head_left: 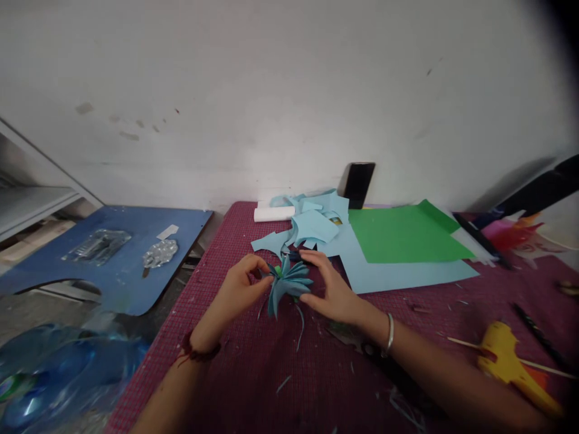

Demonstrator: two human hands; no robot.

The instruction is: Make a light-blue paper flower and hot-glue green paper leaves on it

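Wall: big, pale and scuffed [289, 90], runs right along the table's back edge.
Table: maroon checked cover [253, 374], thread bits scattered on it, left edge slanting toward the camera.
Blue board: lower surface [131, 289] off past the table's left edge, with a clear plastic packet [97, 246] and a silvery bundle [160, 253] on top.
Bottles: bluish see-through plastic ones [76, 374], down beyond that same left edge.
Light blue sheet: flat toward the table's back edge [398, 277], partly covered.
Green sheet: lying on the light blue one [402, 235], one corner folded.
Scraps: messy pile of cut light blue paper [316, 223] near the back left corner.
Right hand: thumb and fingers spread apart [335, 292] around the flower's right side; honestly can't tell how firmly it touches.
Left hand: thumb and fingers pinched together [242, 286] on the flower's left petals.
Glue gun: yellow [500, 349], over toward the table's right side, thin stick [464, 343] crossing it.
Paper flower: blue-green pleated petals, bit of green in the middle [289, 280], held between both hands, nearer the table's left edge.
Phone: dark, propped upright against the wall [359, 184] at the back edge.
White roll: beside the scraps [274, 214], by the back left corner.
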